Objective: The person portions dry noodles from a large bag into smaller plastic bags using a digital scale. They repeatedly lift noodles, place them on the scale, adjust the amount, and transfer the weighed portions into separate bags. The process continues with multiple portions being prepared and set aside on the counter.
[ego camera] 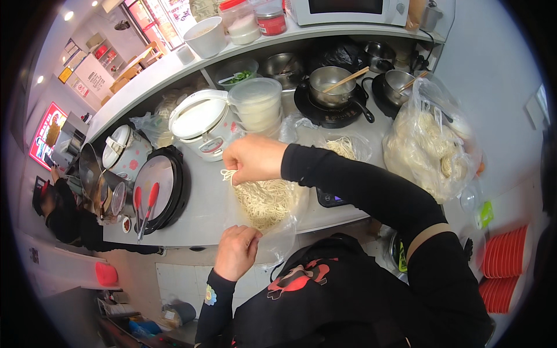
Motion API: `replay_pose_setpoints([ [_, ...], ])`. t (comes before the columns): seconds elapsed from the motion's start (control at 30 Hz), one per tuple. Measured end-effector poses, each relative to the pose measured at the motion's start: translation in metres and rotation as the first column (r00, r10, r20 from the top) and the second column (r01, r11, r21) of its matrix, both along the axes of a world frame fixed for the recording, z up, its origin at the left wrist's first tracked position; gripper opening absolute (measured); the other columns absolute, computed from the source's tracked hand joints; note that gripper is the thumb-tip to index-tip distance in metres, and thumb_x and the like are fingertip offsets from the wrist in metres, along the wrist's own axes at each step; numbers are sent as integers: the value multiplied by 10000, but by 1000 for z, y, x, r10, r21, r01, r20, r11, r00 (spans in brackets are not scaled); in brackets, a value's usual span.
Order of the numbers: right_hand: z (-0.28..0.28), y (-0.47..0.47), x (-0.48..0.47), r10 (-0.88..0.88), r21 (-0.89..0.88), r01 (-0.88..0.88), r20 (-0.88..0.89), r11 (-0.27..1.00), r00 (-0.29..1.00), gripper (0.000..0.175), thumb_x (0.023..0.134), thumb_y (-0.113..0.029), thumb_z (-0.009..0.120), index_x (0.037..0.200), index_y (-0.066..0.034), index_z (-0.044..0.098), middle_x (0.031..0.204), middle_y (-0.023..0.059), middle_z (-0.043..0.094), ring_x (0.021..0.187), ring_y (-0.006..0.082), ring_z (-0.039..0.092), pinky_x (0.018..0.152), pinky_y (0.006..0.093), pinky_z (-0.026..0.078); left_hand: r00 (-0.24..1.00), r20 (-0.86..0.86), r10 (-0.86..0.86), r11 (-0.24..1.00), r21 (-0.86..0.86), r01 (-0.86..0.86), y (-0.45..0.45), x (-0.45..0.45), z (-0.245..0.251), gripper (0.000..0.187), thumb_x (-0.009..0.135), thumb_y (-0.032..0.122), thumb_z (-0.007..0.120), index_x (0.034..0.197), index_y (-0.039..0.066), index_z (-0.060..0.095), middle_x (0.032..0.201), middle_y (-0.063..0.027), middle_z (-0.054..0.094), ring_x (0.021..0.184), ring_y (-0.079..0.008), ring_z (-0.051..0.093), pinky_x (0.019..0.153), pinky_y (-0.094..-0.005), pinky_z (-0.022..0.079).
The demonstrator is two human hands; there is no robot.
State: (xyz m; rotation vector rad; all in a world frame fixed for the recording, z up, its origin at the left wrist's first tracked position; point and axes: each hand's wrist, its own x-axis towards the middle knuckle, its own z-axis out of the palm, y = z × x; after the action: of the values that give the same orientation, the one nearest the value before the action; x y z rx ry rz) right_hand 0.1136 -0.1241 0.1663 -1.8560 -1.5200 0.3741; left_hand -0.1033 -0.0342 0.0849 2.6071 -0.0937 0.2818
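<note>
My right hand (254,160) pinches some noodle strands over a heap of thin pale noodles (265,204) lying in a clear plastic bag (278,243) at the counter's front edge. My left hand (237,252) is nearer to me, at the bag's near side, with its fingertips drawn together at the plastic; they seem to grip its edge. A black digital scale (333,198) lies partly under my right forearm. Beyond that forearm a smaller portion of noodles (341,148) rests in clear plastic. To the right stands a large plastic bag of noodle bundles (431,148).
White rice cookers (204,126), stacked plastic tubs (256,102) and a steel pot on an induction hob (333,87) line the counter's back. A round electric griddle (159,187) holds red-tipped tongs (150,204) at left. A co-worker (65,213) stands far left. Red stacked trays (504,252) are at right.
</note>
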Motion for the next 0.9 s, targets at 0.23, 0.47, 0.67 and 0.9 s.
replay_pose_setpoints([
  [0.23, 37, -7, 0, 51, -14, -52, -56, 999, 997, 290, 731, -242, 774, 800, -11, 612, 684, 95, 640, 623, 196, 623, 592, 324, 493, 999, 35, 17, 1000, -6, -17, -2, 0, 0, 74, 753, -13, 630, 804, 39, 616, 722, -113, 594, 716, -326, 569, 708, -420, 447],
  [0.47, 66, -22, -4, 91, -1, -97, -327, 995, 940, 202, 823, -181, 717, 790, -15, 606, 662, 18, 612, 524, 69, 557, 479, 216, 451, 999, 47, 26, 1000, -16, -26, -5, 1, 2, 63, 758, -14, 625, 800, 33, 618, 717, -120, 591, 717, -332, 570, 697, -423, 446],
  [0.67, 117, -55, 13, 160, 251, -53, -427, 967, 890, 208, 886, -240, 677, 847, -42, 631, 694, -34, 588, 522, 10, 513, 479, 160, 435, 998, 52, 37, 999, -12, -36, -6, 1, 2, 67, 759, -15, 623, 806, 33, 617, 716, -122, 591, 723, -334, 572, 706, -422, 449],
  [0.9, 174, -118, 46, 68, 371, 157, -527, 915, 847, 142, 916, -157, 640, 917, -19, 609, 677, -12, 584, 516, 37, 532, 471, 163, 451, 998, 23, 64, 996, -61, -62, -8, 0, 2, 84, 754, -9, 632, 820, 40, 619, 736, -122, 599, 756, -337, 580, 726, -420, 453],
])
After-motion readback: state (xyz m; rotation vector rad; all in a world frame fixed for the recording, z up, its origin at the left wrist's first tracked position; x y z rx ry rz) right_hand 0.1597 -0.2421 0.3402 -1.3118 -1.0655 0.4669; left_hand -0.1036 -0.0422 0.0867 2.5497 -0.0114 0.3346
